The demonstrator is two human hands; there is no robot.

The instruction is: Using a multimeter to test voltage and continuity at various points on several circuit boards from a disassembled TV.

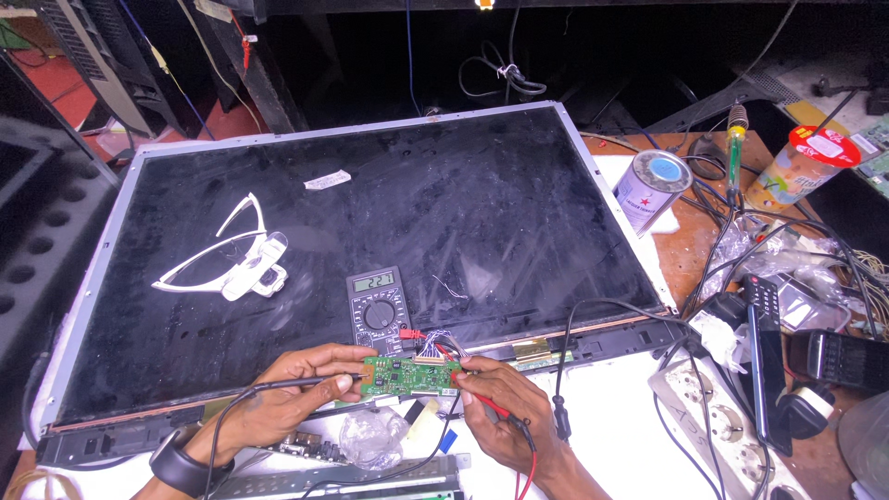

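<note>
Hands meet at the near edge of the worktop [648, 435], over a small green rectangular circuit board [410, 375] that lies just past the lower rim of a large dark flat display panel [389, 213] in a pale metal frame. The left hand [282, 398] grips a thin black probe [310, 381], its tip pressed to the board's left end; a dark watch [181, 463] sits on that wrist. The right hand [500, 407] pinches a red probe [489, 404] against the board's right end, with red and black leads trailing toward the near edge. Just behind the board, on the panel's glass, rests a dark grey multimeter [378, 306] with a lit digit display and round dial. Farther left on the panel lies a pair of white plastic magnifier glasses [236, 259], and a small white paper scrap [327, 180] sits near the far edge. At the right side of the worktop stand a silver drink can [651, 188], a yellow cup with a red lid [798, 167], a white power strip [713, 417] and a black remote control [764, 343] among tangled cables.
</note>
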